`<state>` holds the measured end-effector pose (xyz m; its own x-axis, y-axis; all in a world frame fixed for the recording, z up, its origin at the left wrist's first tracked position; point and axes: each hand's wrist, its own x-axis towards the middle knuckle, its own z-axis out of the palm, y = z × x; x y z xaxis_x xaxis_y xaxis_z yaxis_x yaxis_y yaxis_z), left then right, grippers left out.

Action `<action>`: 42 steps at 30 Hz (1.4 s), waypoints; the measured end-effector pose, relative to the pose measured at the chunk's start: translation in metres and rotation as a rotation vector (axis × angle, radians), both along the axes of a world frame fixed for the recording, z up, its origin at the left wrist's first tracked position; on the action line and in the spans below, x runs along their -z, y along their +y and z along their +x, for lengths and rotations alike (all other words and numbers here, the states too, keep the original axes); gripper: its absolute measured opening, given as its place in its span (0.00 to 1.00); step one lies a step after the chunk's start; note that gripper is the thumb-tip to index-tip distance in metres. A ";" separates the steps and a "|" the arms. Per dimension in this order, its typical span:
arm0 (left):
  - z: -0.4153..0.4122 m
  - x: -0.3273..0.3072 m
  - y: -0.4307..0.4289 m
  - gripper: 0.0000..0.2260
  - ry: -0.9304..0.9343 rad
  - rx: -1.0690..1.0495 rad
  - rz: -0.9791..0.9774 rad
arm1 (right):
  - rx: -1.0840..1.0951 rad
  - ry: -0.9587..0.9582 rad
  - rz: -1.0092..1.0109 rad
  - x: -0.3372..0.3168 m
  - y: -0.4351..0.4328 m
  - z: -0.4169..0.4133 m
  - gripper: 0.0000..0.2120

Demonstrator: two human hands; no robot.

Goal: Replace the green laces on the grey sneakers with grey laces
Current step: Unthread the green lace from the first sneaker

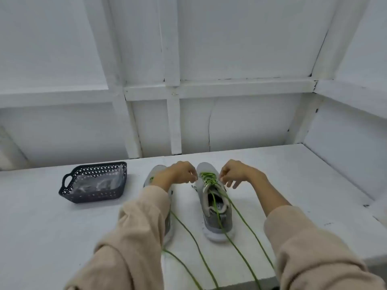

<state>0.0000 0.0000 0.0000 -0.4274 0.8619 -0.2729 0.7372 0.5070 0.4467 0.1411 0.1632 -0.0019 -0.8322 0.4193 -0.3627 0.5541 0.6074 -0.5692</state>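
Note:
Two grey sneakers stand side by side on the white table, toes pointing away from me. The right sneaker (216, 218) has a green lace (207, 178) still crossed through its front eyelets. The lace's loose ends trail back over the heel toward the near edge. My left hand (178, 172) has curled fingers that pinch the lace at the sneaker's left side. My right hand (236, 173) pinches it at the right side with thumb and forefinger. The left sneaker (154, 174) is mostly hidden under my left forearm. Another green lace (195, 246) runs from it across the table.
A dark perforated basket (67, 186) sits to the left of the sneakers and holds a clear plastic bag (98, 182) whose contents are unclear. White walls close off the back and right of the table (293, 185). The table's near edge lies just below the heels.

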 end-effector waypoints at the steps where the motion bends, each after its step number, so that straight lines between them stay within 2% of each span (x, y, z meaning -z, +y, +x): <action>1: 0.004 0.009 0.001 0.10 0.011 -0.010 0.002 | 0.010 -0.001 -0.010 0.006 -0.002 0.003 0.03; 5: 0.021 0.045 0.002 0.11 0.016 -0.079 0.054 | 0.104 0.089 -0.068 0.024 -0.004 0.012 0.04; 9: 0.029 0.065 0.001 0.09 0.030 -0.189 0.253 | 0.128 0.190 -0.120 0.030 -0.002 0.019 0.03; 17: 0.036 0.070 0.002 0.09 0.013 -0.261 0.422 | 0.144 0.276 -0.143 0.035 -0.003 0.022 0.03; 24: 0.037 0.058 0.012 0.08 0.016 -0.296 0.371 | 0.078 0.274 -0.054 0.039 -0.009 0.021 0.03; 29: 0.036 0.058 0.015 0.11 0.129 -0.195 0.323 | 0.075 0.301 -0.002 0.047 -0.012 0.021 0.04; 33: 0.047 0.065 0.015 0.12 0.200 -0.233 0.349 | 0.111 0.372 0.058 0.060 -0.011 0.018 0.05; 35: 0.046 0.070 0.014 0.11 0.118 -0.260 0.393 | 0.133 0.413 0.043 0.064 -0.010 0.016 0.06; 38: 0.038 0.076 0.007 0.09 -0.164 -0.314 0.497 | 0.180 0.444 -0.223 0.062 0.001 0.024 0.06; 40: 0.035 0.080 0.000 0.05 -0.327 -0.333 0.543 | 0.131 0.417 -0.361 0.063 0.010 0.031 0.07; 42: 0.034 0.086 -0.005 0.02 -0.372 -0.328 0.580 | 0.092 0.428 -0.397 0.066 0.013 0.033 0.07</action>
